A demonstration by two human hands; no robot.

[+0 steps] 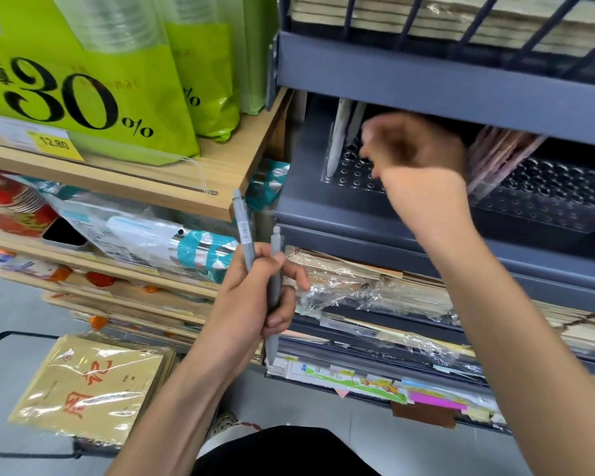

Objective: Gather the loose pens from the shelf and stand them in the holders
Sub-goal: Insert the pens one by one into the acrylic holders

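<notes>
Fingers of your left hand are curled round two grey pens, thumb pressed across the barrels. Both pens stand nearly upright in the fist, tops up. One carries a barcode sticker and leans slightly left, while the tip of the other pokes out below your palm. This wrist is bent a little back, and the forearm rises from the lower middle of the view, in front of the wooden shelf and its green bags.

Your right hand is blurred. The fingers look bent inward, but you cannot tell whether they pinch anything. The hand sits inside the grey shelf, just above the clear holder with its rows of holes, with the back of the hand facing you. The forearm slopes down to the right edge. Two pale pens stand in that holder, just left of your knuckles. A second holder lies further right with pinkish pens leaning in it.
</notes>
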